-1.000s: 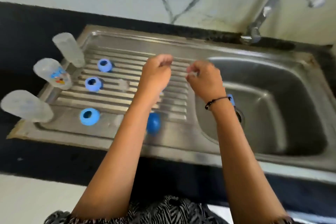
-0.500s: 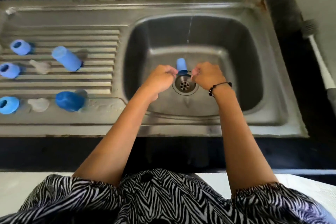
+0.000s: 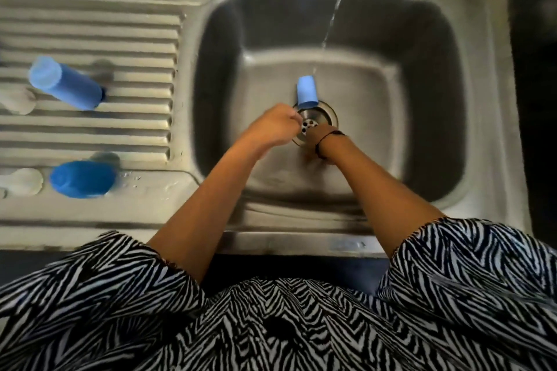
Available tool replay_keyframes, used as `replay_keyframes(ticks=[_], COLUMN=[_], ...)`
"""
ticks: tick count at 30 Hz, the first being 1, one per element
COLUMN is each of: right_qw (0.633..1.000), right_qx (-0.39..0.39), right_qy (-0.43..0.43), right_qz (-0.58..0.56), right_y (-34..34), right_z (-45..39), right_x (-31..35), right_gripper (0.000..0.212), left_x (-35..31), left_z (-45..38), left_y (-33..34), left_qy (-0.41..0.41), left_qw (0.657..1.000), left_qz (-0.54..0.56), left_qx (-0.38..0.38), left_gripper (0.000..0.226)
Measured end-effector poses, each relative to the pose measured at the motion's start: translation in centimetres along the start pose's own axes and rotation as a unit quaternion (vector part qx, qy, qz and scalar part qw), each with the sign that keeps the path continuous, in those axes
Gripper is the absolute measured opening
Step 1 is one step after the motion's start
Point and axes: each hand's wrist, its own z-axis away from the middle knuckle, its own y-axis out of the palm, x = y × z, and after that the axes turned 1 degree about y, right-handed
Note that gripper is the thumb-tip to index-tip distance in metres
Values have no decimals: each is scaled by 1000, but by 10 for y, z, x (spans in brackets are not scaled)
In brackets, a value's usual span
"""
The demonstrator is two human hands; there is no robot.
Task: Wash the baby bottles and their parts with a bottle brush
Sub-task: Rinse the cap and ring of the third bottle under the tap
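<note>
Head view: left hand (image 3: 275, 123) and right hand (image 3: 319, 141) meet over the drain (image 3: 316, 122) in the sink basin (image 3: 422, 129), fingers curled; whether they grip anything cannot be told; a thin water stream (image 3: 331, 21) falls behind; a light blue cap (image 3: 306, 92) stands by the drain; two blue caps (image 3: 66, 83) (image 3: 83, 179) and pale teats (image 3: 18, 99) lie on the drainboard (image 3: 135, 39); no brush is visible; washing seems barely begun.

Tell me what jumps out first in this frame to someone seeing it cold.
Both hands meet over the drain in the middle of the sink basin: the left hand curled, the right hand blurred, with a thin stream of water falling just beyond them. A light blue cap sits at the drain's far edge. On the ribbed drainboard to the left lie two more blue caps.
</note>
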Motion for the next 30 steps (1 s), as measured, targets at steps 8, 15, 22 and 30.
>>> replay_keyframes(ticks=[8, 15, 22, 30], right_qw=[964, 902, 844, 829], right_qx=[-182, -362, -455, -488], right_qy=[-88, -151, -196, -218], right_qz=[-170, -178, -206, -163], right_y=[-66, -134, -176, -186], right_z=[10, 28, 59, 68], right_x=[7, 27, 37, 41], right_gripper=[40, 25, 19, 22], left_x=[-27, -86, -129, -147], left_z=[-11, -29, -27, -24], left_y=[-6, -40, -69, -72], left_qy=[26, 57, 108, 133], left_qw=[981, 911, 816, 803], left_qz=[185, 400, 568, 580], left_qx=[-50, -86, 14, 28], left_gripper=[31, 33, 36, 35])
